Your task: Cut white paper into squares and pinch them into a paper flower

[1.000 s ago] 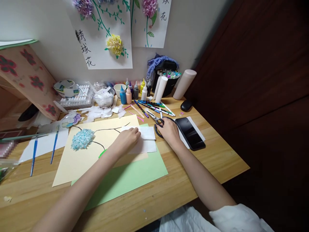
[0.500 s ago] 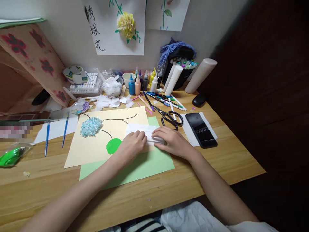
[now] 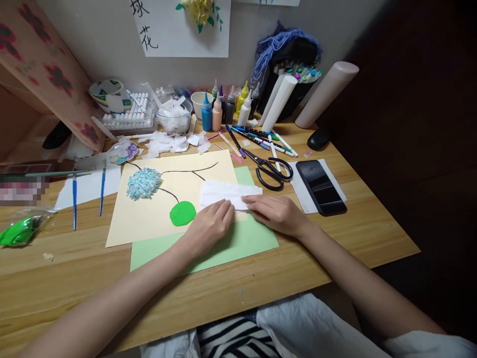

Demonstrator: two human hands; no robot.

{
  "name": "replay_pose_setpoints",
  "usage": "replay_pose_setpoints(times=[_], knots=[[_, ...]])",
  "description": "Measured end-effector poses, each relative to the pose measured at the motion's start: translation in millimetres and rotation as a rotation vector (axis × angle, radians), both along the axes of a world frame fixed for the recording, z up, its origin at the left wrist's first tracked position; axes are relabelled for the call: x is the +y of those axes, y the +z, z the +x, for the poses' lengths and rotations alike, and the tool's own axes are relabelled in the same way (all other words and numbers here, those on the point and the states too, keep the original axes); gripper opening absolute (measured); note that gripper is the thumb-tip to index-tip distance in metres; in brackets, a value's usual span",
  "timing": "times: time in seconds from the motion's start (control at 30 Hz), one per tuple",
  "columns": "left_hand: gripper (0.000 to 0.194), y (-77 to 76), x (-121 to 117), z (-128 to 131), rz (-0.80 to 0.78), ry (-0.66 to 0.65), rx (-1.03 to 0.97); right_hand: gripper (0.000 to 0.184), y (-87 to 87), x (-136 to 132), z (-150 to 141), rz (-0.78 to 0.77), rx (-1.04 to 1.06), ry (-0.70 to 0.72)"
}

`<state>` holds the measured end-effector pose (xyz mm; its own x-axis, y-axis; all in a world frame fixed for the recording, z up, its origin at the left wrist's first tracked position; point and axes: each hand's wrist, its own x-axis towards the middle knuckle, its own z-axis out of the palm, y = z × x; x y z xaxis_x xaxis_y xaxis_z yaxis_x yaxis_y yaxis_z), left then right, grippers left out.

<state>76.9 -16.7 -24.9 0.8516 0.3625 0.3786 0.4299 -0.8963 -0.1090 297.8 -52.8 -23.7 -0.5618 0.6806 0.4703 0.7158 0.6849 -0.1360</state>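
Left hand (image 3: 212, 222), fingers bent, touching lower edge of white folded thin-paper strip (image 3: 231, 189); right hand (image 3: 278, 214) touching its lower right part. Strip overlapping cream rectangular paper sheet (image 3: 139, 224), which partly covers pale-green paper sheet (image 3: 253, 236). On cream sheet: fluffy light-blue flower (image 3: 144, 183), flat bright-green disc (image 3: 182, 213). Black-handled metal scissors (image 3: 261, 161) beyond right hand, near black rectangular phone (image 3: 321, 188).

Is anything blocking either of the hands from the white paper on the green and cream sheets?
Nothing visible does: the left hand and right hand both touch the white paper at its near side. The scissors lie beyond the right hand, out of its way.
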Motion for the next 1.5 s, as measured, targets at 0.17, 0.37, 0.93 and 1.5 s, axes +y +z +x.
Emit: replay_pose_setpoints(times=[0.17, 0.37, 0.93, 1.5], knots=[[0.026, -3.5, -9, 1, 0.081, 0.008, -0.077, 0.015, -8.2, -3, 2, -0.018, 0.049, 0.02], [0.028, -3.8, -14, 3, 0.06, -0.037, -0.091, 0.017, -13.8, -4, 4, -0.056, 0.107, 0.049], [0.032, -9.3, -8, -3, -0.005, 0.074, -0.083, 0.028, -20.3, 7, 15, -0.072, 0.037, 0.231], [0.031, -5.5, 0, -4, -0.065, 0.07, -0.122, 0.025, -15.8, 5, 14, -0.087, 0.028, 0.164]])
